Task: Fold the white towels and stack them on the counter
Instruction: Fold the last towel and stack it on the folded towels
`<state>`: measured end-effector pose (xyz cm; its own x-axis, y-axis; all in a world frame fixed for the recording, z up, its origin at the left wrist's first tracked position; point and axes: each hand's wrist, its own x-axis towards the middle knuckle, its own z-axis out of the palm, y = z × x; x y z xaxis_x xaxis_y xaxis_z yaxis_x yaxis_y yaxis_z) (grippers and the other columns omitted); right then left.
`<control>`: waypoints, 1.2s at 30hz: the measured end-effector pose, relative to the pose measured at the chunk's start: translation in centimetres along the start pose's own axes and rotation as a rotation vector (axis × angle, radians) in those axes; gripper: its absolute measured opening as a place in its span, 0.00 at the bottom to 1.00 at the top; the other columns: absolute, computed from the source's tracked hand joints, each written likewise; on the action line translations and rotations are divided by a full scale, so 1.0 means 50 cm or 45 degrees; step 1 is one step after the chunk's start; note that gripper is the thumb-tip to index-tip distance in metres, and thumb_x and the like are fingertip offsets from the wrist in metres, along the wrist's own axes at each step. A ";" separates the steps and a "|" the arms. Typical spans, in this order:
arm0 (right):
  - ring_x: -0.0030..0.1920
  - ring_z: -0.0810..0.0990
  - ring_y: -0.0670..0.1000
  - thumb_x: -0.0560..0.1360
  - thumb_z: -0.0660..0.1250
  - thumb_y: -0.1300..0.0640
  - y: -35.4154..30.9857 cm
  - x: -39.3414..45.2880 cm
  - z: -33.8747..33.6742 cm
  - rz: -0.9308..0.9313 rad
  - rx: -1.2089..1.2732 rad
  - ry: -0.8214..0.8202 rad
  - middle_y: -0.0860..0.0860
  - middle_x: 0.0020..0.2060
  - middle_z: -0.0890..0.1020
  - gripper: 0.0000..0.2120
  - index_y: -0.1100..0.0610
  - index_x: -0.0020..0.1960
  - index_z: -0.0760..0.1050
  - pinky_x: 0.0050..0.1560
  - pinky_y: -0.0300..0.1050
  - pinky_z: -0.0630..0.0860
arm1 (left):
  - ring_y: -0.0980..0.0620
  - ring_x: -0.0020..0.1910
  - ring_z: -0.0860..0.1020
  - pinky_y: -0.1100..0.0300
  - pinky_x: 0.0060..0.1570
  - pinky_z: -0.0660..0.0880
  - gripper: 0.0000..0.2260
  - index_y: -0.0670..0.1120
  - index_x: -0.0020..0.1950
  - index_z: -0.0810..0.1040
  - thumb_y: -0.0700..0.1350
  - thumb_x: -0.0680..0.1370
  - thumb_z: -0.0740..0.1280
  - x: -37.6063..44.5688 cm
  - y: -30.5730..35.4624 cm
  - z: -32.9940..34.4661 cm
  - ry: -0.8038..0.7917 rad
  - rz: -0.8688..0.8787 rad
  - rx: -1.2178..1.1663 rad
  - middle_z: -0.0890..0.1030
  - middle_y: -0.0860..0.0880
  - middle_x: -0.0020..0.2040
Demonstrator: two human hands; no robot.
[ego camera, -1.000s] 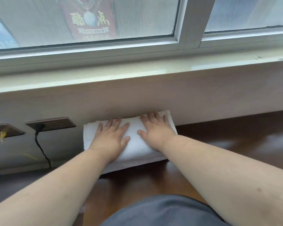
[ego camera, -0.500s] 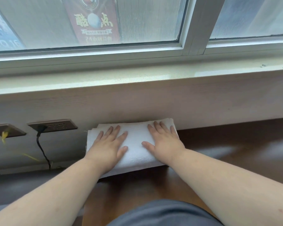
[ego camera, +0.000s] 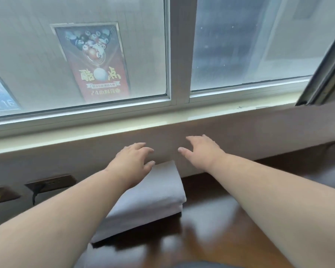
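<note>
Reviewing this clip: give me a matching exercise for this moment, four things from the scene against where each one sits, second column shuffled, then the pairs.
Things:
1. folded white towels
2. left hand
3. poster
4. power socket

Places:
A. on the window glass
B. on the wall, left of the towels
C. on the dark counter, against the wall
D. open in the air, over the towels' far end

Pairs: 1-C, 2-D, 3-A, 4-B

free: counter (ego camera: 211,229) right of towels (ego camera: 153,194) | blocked: wall (ego camera: 240,128) behind
</note>
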<state>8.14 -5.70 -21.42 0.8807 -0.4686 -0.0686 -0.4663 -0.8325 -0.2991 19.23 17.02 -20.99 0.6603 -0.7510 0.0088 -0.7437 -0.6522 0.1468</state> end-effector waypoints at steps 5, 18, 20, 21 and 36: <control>0.79 0.51 0.55 0.77 0.53 0.30 0.115 -0.089 -0.160 0.115 -0.149 0.045 0.48 0.76 0.65 0.34 0.47 0.77 0.62 0.76 0.59 0.54 | 0.51 0.75 0.59 0.52 0.73 0.59 0.22 0.60 0.72 0.66 0.61 0.78 0.60 0.022 0.181 -0.099 0.107 0.111 -0.114 0.58 0.55 0.77; 0.73 0.64 0.55 0.77 0.57 0.32 0.471 -0.405 -0.455 0.293 -0.161 0.389 0.52 0.71 0.72 0.31 0.49 0.73 0.67 0.72 0.56 0.64 | 0.49 0.73 0.63 0.55 0.70 0.60 0.23 0.56 0.72 0.68 0.61 0.78 0.61 0.002 0.679 -0.212 0.301 0.371 -0.089 0.64 0.52 0.75; 0.73 0.64 0.55 0.77 0.57 0.33 0.524 -0.444 -0.472 0.312 -0.141 0.410 0.52 0.71 0.72 0.31 0.50 0.73 0.68 0.72 0.56 0.63 | 0.50 0.73 0.64 0.55 0.69 0.61 0.24 0.56 0.72 0.67 0.62 0.78 0.61 -0.009 0.743 -0.204 0.301 0.401 -0.078 0.64 0.53 0.74; 0.73 0.65 0.55 0.77 0.58 0.33 0.548 -0.462 -0.478 0.321 -0.137 0.418 0.52 0.70 0.72 0.31 0.50 0.73 0.68 0.72 0.56 0.63 | 0.50 0.72 0.64 0.55 0.69 0.62 0.24 0.56 0.72 0.67 0.62 0.78 0.61 -0.014 0.773 -0.199 0.297 0.415 -0.080 0.65 0.53 0.74; 0.66 0.73 0.53 0.75 0.63 0.35 0.844 -0.701 -0.507 0.414 -0.033 0.538 0.50 0.62 0.79 0.27 0.49 0.67 0.74 0.66 0.50 0.70 | 0.50 0.72 0.64 0.52 0.69 0.63 0.26 0.56 0.73 0.65 0.63 0.77 0.61 -0.052 1.127 -0.084 0.200 0.460 -0.169 0.66 0.54 0.73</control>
<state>-44.50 -31.88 -7.52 0.5825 -0.7775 0.2370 -0.7163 -0.6289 -0.3025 -23.96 -17.32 -8.61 0.3747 -0.8976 0.2324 -0.9174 -0.3227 0.2327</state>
